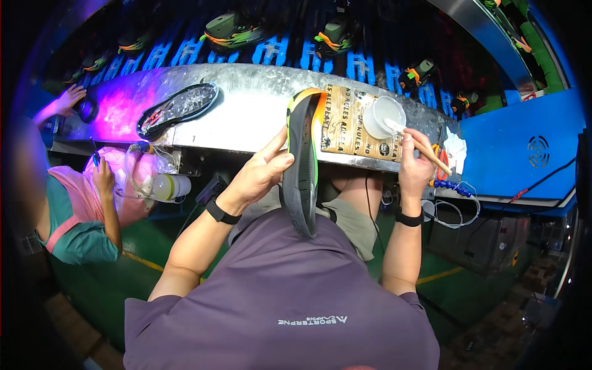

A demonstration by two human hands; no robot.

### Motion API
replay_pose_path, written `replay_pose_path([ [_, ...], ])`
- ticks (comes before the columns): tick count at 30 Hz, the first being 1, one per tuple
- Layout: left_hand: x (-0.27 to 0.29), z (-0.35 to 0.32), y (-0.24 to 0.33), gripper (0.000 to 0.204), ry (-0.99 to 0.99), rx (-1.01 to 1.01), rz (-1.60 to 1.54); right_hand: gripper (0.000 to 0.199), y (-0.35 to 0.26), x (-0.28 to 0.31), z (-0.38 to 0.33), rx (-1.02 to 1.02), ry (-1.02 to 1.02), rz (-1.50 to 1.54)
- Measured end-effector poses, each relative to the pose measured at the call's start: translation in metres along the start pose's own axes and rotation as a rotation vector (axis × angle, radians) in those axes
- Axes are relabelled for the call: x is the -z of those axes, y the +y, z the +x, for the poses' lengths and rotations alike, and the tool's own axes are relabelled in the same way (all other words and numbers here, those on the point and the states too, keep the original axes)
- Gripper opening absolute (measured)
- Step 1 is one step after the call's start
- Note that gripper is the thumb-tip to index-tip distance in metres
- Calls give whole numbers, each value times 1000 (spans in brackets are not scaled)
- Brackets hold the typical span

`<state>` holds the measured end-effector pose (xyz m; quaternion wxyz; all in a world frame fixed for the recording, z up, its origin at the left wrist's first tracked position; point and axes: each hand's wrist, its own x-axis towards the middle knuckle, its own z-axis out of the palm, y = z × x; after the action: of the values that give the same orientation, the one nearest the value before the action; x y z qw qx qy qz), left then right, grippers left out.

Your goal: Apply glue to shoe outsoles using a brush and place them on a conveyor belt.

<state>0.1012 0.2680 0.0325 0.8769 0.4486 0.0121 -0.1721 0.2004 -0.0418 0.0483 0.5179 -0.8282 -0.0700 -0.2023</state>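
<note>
My left hand (262, 172) is closed on the edge of a black shoe sole (302, 160) with green and orange trim. The sole stands lengthwise, tilted, between my body and the bench. In my right hand (416, 161) is a brush (430, 151) with a wooden handle, its head dipping into a white plastic cup (377, 117). The cup rests on a brown printed paper sheet (345, 114) at the bench edge. Another dark sole (177, 110) with a shiny inner face lies on the metal bench to the left.
The metal bench (259, 92) curves across the front. Behind it, shoe uppers (231, 31) stand on a conveyor with blue supports (271, 50). A blue machine cabinet (524, 142) is at right. At left a person (80, 209) works close by; a white bottle (171, 187) hangs near them.
</note>
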Motion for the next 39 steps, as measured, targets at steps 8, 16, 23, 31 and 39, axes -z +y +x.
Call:
replay_pose_path([
  [8, 1, 1, 1, 87, 27, -33, 63, 11, -1, 6, -6, 81, 82, -176],
  [16, -14, 2, 7, 87, 41, -19, 1, 13, -48, -33, -14, 0, -252, 323],
  [23, -15, -2, 17, 87, -69, -45, 63, 13, -58, -44, -6, 146, -390, 231],
  [31, -13, 1, 24, 86, -29, -83, 26, 12, -76, -28, -17, 310, -471, 140],
  [39, -8, 5, 22, 87, -104, -97, 105, 13, -81, -16, -24, 365, -487, 148],
])
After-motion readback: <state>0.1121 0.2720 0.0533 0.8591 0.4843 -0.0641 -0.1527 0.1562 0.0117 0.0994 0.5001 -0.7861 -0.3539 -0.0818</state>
